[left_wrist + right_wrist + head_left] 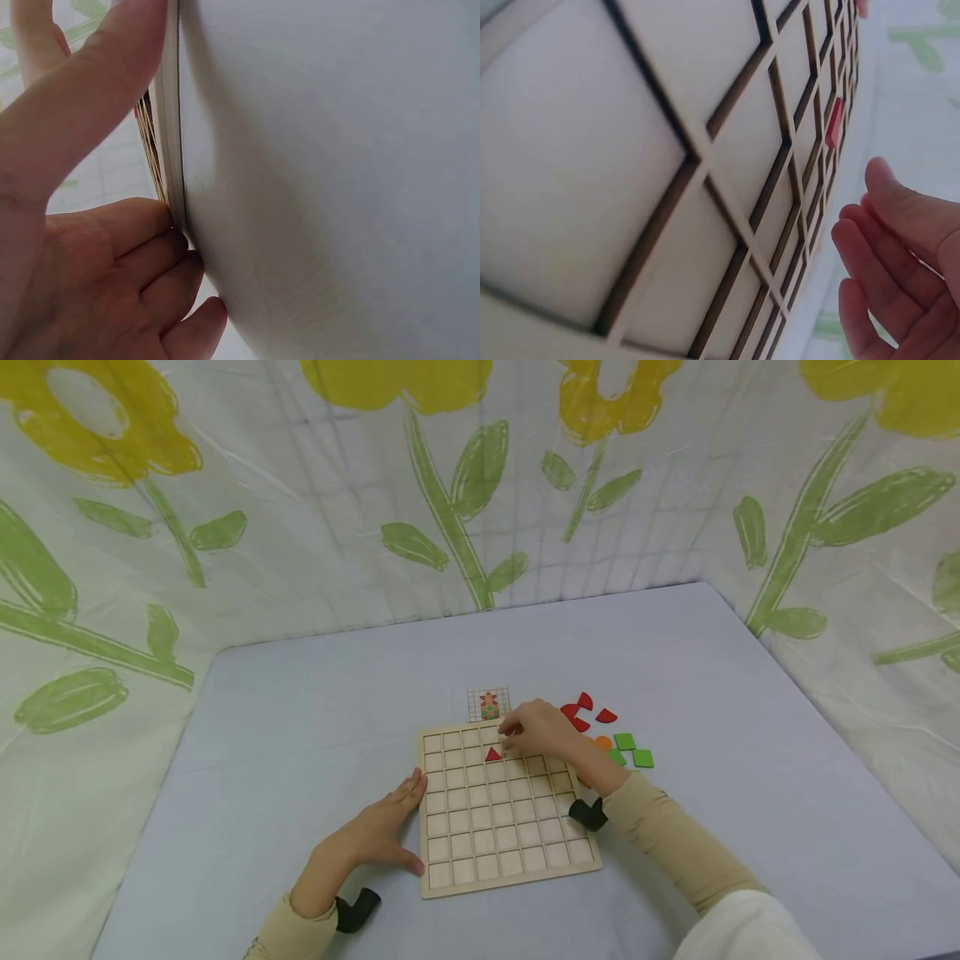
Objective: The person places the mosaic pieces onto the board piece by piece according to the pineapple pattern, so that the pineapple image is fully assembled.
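A square wooden grid board [457, 797] lies on the table. One red triangle piece [492, 755] sits in a cell of its upper part, also seen as a red sliver [834, 124] in the right wrist view. My left hand [378, 831] rests against the board's left edge, thumb and fingers spread, touching the side wall [174, 127]. Over the board's top rows, just right of the triangle, hovers my right hand [538, 729]. Its fingers [859, 240] are loosely bent, the thumb apart from them, and no piece shows between them.
A small pattern card [489, 703] lies beyond the board's top edge. To the right are red quarter-round pieces [606, 716], green squares [642, 758] and an orange round piece [603, 743], partly hidden by the right arm. A flower-printed curtain [300, 527] stands behind the table [300, 718].
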Demonstrator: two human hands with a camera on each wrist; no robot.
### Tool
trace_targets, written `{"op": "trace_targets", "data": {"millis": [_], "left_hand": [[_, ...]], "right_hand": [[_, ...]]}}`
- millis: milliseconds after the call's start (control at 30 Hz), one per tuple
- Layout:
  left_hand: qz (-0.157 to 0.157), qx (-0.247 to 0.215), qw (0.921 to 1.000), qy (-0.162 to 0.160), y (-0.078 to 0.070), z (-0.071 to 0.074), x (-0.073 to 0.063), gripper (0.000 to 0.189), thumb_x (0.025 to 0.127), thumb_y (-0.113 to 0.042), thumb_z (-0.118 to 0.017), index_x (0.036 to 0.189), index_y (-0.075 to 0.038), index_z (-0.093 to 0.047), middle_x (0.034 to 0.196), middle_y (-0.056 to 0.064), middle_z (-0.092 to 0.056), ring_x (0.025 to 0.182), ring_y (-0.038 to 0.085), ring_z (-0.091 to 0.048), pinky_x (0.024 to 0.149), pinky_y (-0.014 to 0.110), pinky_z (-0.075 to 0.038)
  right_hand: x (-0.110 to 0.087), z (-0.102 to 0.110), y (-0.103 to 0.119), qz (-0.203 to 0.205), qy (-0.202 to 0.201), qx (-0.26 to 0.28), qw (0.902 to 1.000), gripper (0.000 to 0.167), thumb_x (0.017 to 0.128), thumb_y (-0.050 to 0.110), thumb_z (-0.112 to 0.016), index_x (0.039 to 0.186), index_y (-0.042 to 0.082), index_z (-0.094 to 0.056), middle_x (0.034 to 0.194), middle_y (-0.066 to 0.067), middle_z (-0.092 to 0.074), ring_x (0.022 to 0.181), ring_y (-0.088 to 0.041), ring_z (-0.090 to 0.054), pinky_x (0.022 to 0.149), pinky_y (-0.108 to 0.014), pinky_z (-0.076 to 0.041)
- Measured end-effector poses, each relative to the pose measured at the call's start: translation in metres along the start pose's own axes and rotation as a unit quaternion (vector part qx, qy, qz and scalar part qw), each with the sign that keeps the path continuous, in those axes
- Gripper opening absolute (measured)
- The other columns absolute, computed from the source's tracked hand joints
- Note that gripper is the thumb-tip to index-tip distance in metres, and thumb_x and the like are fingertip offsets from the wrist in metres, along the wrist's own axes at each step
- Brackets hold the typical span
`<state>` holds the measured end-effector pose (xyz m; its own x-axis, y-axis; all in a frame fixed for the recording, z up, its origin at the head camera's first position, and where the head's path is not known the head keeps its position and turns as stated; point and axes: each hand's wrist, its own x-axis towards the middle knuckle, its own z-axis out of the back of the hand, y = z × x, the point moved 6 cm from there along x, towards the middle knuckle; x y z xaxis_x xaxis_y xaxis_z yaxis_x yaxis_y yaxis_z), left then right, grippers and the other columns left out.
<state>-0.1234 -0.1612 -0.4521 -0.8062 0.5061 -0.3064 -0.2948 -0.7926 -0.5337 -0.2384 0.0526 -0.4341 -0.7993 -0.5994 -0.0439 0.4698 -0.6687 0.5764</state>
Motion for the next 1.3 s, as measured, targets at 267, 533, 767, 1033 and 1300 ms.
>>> {"op": "trace_targets", "data": {"millis": [267,533,767,1033,1300], "left_hand": [[0.005,-0.006,1.0,0.003,0.001,0.0,0.0,0.121,0.06,-0.029,-0.092,0.148,0.013,-0.021,0.156,0.029,-0.014,0.142,0.045,-0.019,0.112,0.057,-0.023],[-0.004,-0.001,1.0,0.0,0.002,0.0,0.001,0.121,0.06,-0.03,-0.092,0.147,0.014,-0.021,0.155,0.03,-0.014,0.142,0.045,-0.02,0.112,0.058,-0.024],[-0.007,-0.003,1.0,0.0,0.002,-0.001,0.001,0.121,0.06,-0.03,-0.091,0.147,0.014,-0.021,0.155,0.03,-0.014,0.142,0.046,-0.02,0.112,0.058,-0.024],[-0.003,-0.005,1.0,0.002,0.001,0.0,0.0,0.121,0.06,-0.031,-0.091,0.147,0.014,-0.021,0.155,0.03,-0.014,0.142,0.046,-0.02,0.112,0.058,-0.024],[0.001,-0.006,1.0,0.006,0.001,0.0,-0.001,0.121,0.06,-0.031,-0.091,0.148,0.013,-0.02,0.156,0.029,-0.013,0.142,0.045,-0.02,0.112,0.058,-0.024]], "right_hand": [[-0.011,0.015,-0.013,-0.033,-0.028,0.02,0.9989,0.022,0.084,0.013,-0.076,0.104,0.003,-0.076,0.099,-0.007,-0.073,0.088,-0.021,-0.068,0.076,-0.033,-0.056],[-0.025,0.025,-0.029,-0.065,-0.044,0.028,0.9965,0.024,0.084,0.014,-0.076,0.104,0.0,-0.075,0.097,-0.009,-0.074,0.089,-0.023,-0.068,0.077,-0.035,-0.056],[-0.041,0.041,-0.051,-0.084,-0.062,0.034,0.9939,0.025,0.085,0.013,-0.075,0.106,-0.001,-0.074,0.101,-0.013,-0.073,0.09,-0.027,-0.068,0.078,-0.038,-0.056],[-0.061,0.064,-0.078,-0.113,-0.102,0.031,0.9879,0.023,0.086,0.008,-0.072,0.106,-0.003,-0.073,0.101,-0.017,-0.072,0.088,-0.03,-0.065,0.077,-0.043,-0.055],[-0.075,0.074,-0.101,-0.15,-0.126,-0.006,0.9807,0.026,0.085,0.006,-0.072,0.108,-0.006,-0.071,0.1,-0.02,-0.071,0.09,-0.033,-0.064,0.08,-0.047,-0.054]]}}
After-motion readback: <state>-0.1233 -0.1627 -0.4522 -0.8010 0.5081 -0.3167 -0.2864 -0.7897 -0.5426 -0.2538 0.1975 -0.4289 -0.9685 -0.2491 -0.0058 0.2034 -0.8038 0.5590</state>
